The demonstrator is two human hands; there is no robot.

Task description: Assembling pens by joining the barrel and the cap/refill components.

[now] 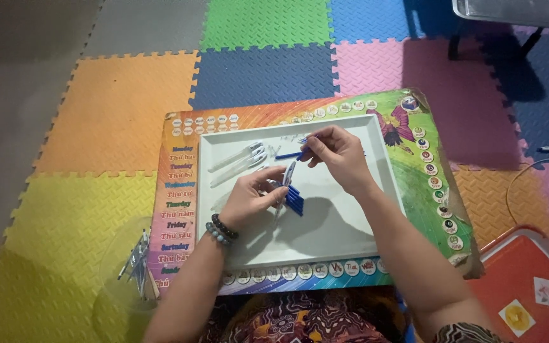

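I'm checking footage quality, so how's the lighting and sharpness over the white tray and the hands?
Head view: dim, soft light; the hands cast a broad dark shadow on the white tray below the left hand; the right hand and the blue pen parts look slightly soft; no glare; mat edges bow slightly.

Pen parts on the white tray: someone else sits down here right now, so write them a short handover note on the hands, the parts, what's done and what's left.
Left hand: grips a clear pen barrel upright over the white tray.
Right hand: pinches a small blue part above the barrel.
Blue parts lie beside the left hand; clear pens lie at the tray's upper left.
Done: those pens look complete, though that is hard to confirm.
Left: the held barrel and the loose blue parts.
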